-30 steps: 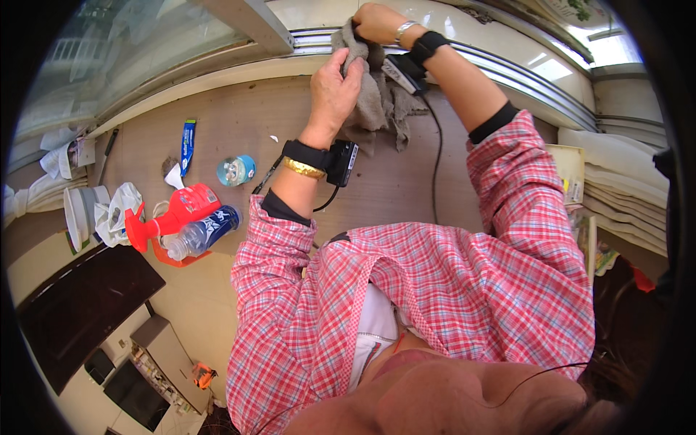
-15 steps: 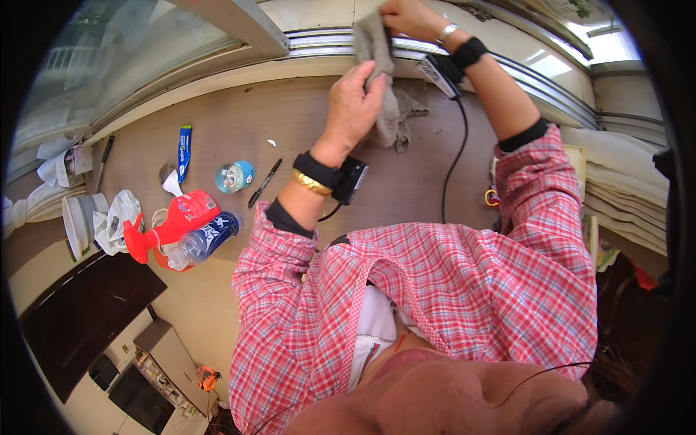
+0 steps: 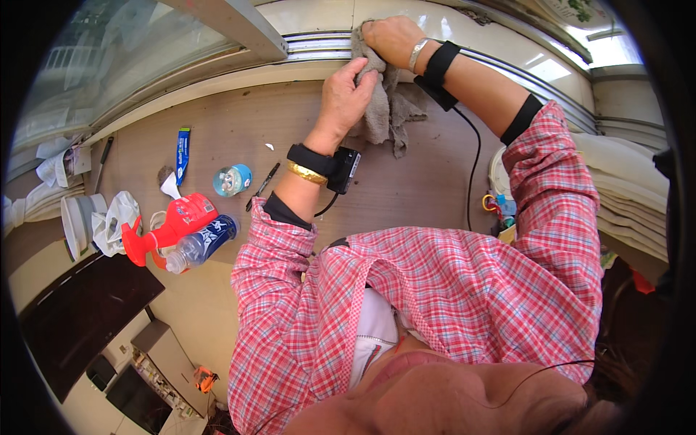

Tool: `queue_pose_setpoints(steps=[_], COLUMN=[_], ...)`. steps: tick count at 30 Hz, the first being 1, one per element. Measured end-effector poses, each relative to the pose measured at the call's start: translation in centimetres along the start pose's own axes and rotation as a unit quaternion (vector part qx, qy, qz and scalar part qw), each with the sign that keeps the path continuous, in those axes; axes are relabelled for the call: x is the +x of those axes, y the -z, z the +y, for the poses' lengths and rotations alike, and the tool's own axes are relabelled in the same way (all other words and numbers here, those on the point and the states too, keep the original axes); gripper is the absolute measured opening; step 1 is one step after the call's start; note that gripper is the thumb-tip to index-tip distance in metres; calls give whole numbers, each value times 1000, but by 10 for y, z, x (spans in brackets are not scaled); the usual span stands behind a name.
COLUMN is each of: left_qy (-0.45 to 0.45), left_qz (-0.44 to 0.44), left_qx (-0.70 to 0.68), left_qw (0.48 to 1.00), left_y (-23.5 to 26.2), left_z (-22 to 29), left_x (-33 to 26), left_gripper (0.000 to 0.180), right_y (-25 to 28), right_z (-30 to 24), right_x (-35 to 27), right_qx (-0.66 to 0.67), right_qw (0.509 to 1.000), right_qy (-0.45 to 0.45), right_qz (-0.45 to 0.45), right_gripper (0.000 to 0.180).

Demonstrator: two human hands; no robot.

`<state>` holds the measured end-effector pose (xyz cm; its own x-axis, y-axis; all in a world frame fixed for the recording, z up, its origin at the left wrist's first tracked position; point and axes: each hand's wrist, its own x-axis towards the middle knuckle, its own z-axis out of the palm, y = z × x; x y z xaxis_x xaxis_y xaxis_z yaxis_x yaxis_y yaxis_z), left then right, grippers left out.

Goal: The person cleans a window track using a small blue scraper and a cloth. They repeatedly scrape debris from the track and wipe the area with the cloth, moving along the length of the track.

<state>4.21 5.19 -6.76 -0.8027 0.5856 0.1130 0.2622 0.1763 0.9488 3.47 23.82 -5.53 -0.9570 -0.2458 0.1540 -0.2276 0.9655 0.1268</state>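
Hands both on a grey cloth (image 3: 384,109), at the far edge of the counter (image 3: 420,181) where it meets the metal window track (image 3: 319,45). Left hand (image 3: 346,94) lies with fingers curled onto the cloth's near side, pressing it toward the track. Right hand (image 3: 391,38) is closed over the cloth's upper end, knuckles up, bunching it against the track itself. The rest of the cloth hangs loose onto the counter, just below the right hand's wrist.

Step in hand, by my reading: wiping the window track, with the cloth worked into the groove. A next stroke would call for steady downward pressure and a slide along the track, cloth kept bunched so it stays in the channel.

Measured from the cloth: a black pen (image 3: 262,185) and a small clear bottle with a blue lid (image 3: 232,180) lie well to its left on the counter; a blue tube (image 3: 182,154) farther left; a red spray bottle (image 3: 168,228) and a dark-labelled water bottle (image 3: 204,242) farther left and nearer the person. A black cable (image 3: 475,156) runs down just right of the cloth.
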Motion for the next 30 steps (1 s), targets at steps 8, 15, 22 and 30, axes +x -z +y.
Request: queue_pose_setpoints(steps=[8,15,22,30], left_qy=[26,39,17,56], left_qz=[96,135,124,141], left_qx=[-13,-96,-147,-76], left_qw=[995,985,981,985], left_y=[28,73,62,66], left_z=[-20,-38,-32,-38], left_x=[6,19,24,22], left_gripper=[28,26,30,33], right_y=[-12,-44,-57,-70], right_z=[-34,-57,-30,-27], right_x=[65,141,156,155], right_qx=[108,186,216,101], right_qw=[994,982,973,993], right_qy=[26,-17,66,54], right_qz=[22,0,-47,-27], right_gripper=[16,16,19,21])
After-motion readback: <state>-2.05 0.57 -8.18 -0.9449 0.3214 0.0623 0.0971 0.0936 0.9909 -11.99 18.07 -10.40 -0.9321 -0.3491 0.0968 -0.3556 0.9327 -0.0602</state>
